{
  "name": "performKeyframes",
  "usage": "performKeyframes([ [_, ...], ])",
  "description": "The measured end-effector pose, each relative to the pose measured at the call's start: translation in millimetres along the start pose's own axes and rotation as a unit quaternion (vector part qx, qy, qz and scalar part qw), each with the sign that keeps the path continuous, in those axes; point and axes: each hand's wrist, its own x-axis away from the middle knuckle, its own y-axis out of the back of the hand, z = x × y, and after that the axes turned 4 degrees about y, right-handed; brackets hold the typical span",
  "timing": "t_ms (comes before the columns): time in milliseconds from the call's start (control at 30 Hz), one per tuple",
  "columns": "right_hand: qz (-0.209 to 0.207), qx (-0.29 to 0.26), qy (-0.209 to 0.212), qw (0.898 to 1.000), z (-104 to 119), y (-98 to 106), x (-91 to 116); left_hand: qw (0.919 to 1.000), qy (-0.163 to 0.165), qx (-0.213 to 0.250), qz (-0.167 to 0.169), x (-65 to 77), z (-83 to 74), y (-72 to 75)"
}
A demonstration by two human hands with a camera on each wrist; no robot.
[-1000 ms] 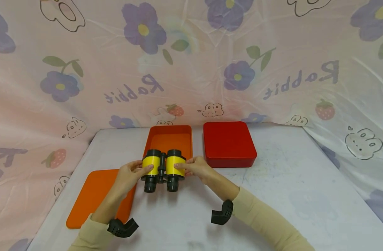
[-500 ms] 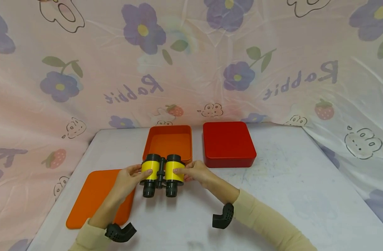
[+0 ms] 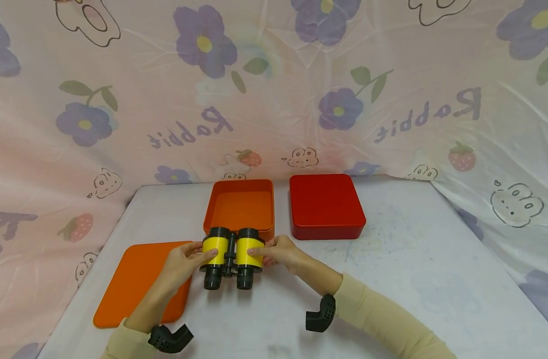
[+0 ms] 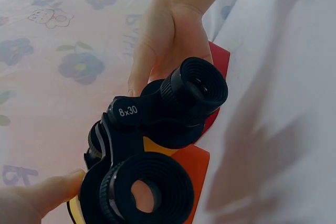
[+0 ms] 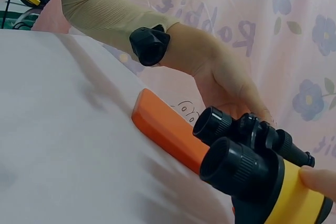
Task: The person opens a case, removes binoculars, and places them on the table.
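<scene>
Yellow and black binoculars (image 3: 231, 258) are held between both hands above the table, eyepieces toward the person. My left hand (image 3: 181, 264) grips the left barrel, its thumb on the yellow band. On the other side, my right hand (image 3: 284, 255) grips the right barrel with the thumb on top. The fingers beneath are mostly hidden. Just beyond the binoculars stands an uncovered orange box (image 3: 241, 204), its near edge partly covered by them. In the left wrist view the binoculars (image 4: 128, 110) carry the marking "8x30".
A red box (image 3: 327, 205) with a closed top stands right of the orange one. An orange lid (image 3: 134, 279) lies flat at the left, partly under the left forearm. A printed curtain (image 3: 274, 99) hangs behind the white table (image 3: 417, 289).
Both hands have drawn the binoculars toward the person, away from the orange box, so more of that box's inside and front edge shows. The boxes and lid have stayed in place.
</scene>
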Motion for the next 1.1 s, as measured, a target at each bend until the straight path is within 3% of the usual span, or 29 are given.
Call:
performKeyframes([
  [1100, 0.0, -0.015, -0.016, 1.0, -27, -7, 3, 0.9997, 0.021, 0.0, 0.014, -7.2, 23.8, -16.5],
])
